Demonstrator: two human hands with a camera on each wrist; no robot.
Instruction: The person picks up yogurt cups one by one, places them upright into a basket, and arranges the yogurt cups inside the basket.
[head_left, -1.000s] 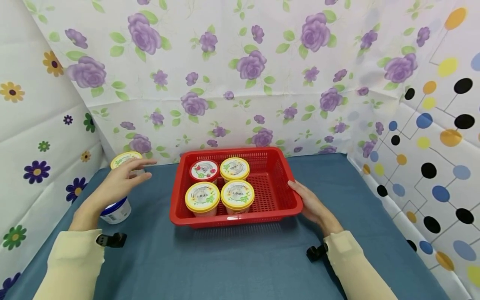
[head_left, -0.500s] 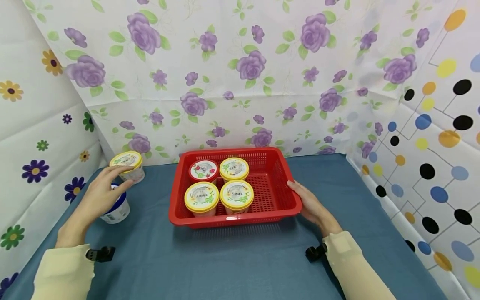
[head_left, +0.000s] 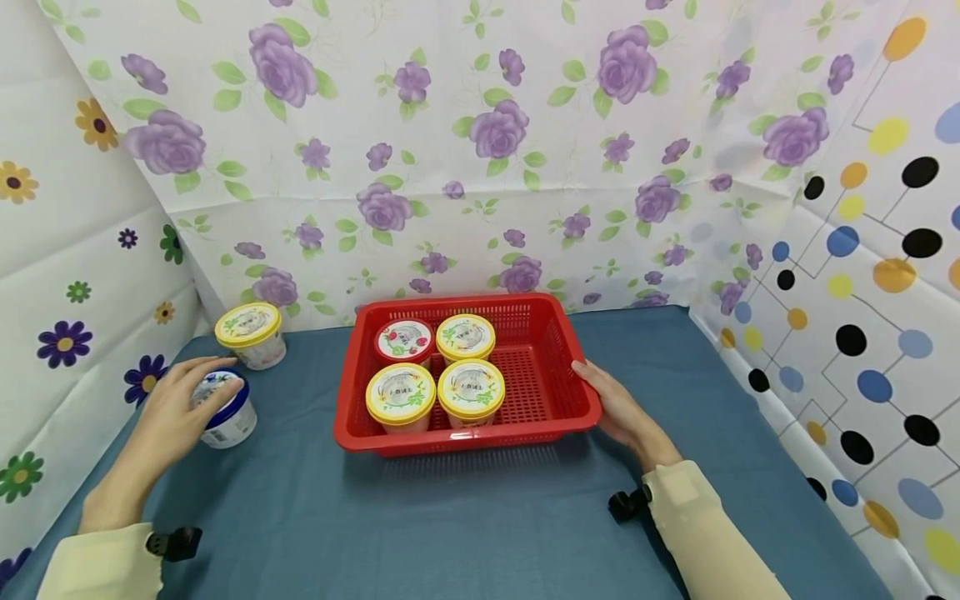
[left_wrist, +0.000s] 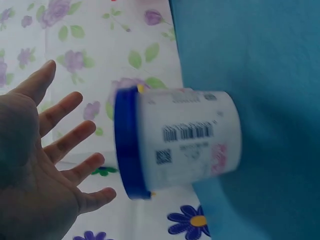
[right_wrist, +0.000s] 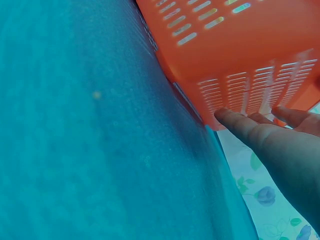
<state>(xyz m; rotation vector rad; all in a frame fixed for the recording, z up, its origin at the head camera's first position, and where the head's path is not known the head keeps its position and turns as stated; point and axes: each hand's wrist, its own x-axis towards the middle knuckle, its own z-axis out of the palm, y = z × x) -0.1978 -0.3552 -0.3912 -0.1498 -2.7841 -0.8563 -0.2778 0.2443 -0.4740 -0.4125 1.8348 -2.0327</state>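
Note:
My left hand hovers at the blue-lidded tub on the left of the table. The left wrist view shows its fingers spread and apart from the blue lid. Behind that tub stands a yellow-lidded tub. My right hand holds the right rim of a red plastic basket, with fingers against the slotted outer wall in the right wrist view. Inside the basket sit a red-lidded tub and three yellow-lidded tubs, one at the front left.
A blue cloth covers the table. Flowered sheeting rises behind it, and dotted sheeting stands on the right. The basket's right part shows its bare slotted floor.
My left hand has moved left and down, from over the rear yellow-lidded tub to the blue-lidded one. My right hand keeps its place on the basket.

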